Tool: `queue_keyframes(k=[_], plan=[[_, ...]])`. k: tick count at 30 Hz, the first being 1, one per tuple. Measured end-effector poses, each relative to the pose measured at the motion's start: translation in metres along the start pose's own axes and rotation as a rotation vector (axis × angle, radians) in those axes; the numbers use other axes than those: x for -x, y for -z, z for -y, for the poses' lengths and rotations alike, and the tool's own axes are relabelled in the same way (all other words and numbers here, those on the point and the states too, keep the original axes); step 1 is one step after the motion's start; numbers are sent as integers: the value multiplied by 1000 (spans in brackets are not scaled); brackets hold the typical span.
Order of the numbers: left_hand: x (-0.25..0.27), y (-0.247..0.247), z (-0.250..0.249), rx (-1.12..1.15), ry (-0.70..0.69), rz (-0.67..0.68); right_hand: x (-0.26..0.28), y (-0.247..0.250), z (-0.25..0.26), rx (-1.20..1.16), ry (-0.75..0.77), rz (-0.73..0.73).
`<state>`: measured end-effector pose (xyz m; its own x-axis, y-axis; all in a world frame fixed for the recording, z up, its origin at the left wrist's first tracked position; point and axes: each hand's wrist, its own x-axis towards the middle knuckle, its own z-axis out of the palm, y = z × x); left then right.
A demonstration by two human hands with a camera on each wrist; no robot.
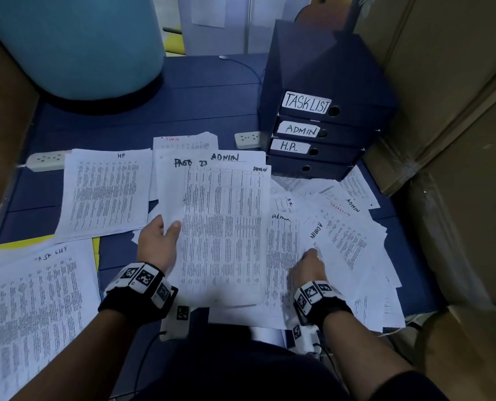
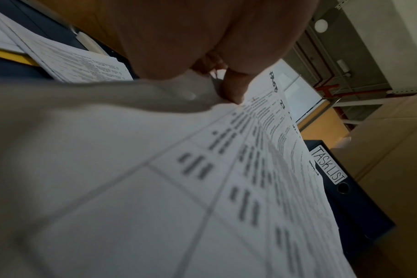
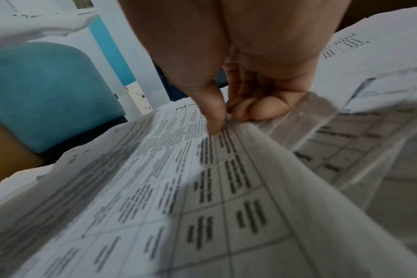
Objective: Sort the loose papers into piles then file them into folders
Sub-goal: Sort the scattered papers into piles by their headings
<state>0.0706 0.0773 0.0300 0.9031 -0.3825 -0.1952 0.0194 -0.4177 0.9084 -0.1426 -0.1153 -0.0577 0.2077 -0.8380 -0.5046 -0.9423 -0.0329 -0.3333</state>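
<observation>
Sorting looks midway: the left hand point(image 1: 157, 244) grips a sheaf of white printed sheets headed ADMIN point(image 1: 220, 227) raised above the blue surface point(image 1: 206, 91), likely collecting that category, while the right hand point(image 1: 309, 264) pinches another admin-marked sheet point(image 1: 281, 256) from the loose heap point(image 1: 353, 244) beside the stacked navy box folders point(image 1: 319, 131).

Support surface: dark blue panelled floor point(image 1: 200, 91). Directly on it: an HR-marked paper pile point(image 1: 105, 192) at left-centre, a "TASK LIST" pile point(image 1: 35, 311) at near left partly covering a yellow sheet point(image 1: 15, 246), an ADMIN-marked pile point(image 1: 186, 143) behind centre, and a fanned heap of loose papers point(image 1: 342, 256) at right. Also on the floor: a stack of four dark blue box folders point(image 1: 322, 134) at back right, two white power strips point(image 1: 46, 160), and a large teal drum point(image 1: 73, 44) at back left.
</observation>
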Motion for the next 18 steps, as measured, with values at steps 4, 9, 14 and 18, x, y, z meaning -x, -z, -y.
queue_keyframes(k=[4, 9, 14, 18], plan=[[3, -4, -7, -15, -17, 26, 0, 4, -5, 36, 7, 19], [9, -6, -17, -35, -49, 33, -3, -5, 4, 34, -80, 19], [14, -6, -25, -59, -52, 33, -4, -10, 3, -59, -36, -1], [13, -4, -24, -65, -25, 39, -5, 1, -7, -132, 63, -12]])
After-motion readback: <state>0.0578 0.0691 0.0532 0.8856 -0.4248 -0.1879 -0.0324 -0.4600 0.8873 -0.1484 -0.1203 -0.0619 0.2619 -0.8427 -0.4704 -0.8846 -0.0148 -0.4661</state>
